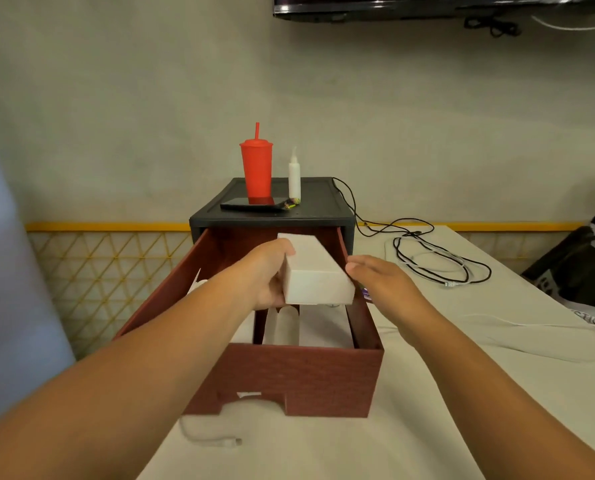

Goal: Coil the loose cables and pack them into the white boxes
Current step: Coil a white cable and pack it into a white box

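Observation:
My left hand [265, 275] grips a long white box [315, 271] by its left side and holds it above the pulled-out red-brown drawer [289, 379]. My right hand [381, 277] is beside the box's right edge with straight fingers, its fingertips at the box's corner. More white boxes [318, 327] lie inside the drawer under the held one. A tangle of black and white cables [438, 261] lies on the table to the right. One white cable [545, 337] trails across the right side, and another white cable [213, 438] lies in front of the drawer.
The drawer belongs to a dark grey cabinet [272, 216] on the table, with a red cup with straw [256, 168], a white bottle [294, 176] and a phone [251, 204] on top. A dark bag [580, 265] sits at the right edge. A screen hangs on the wall above.

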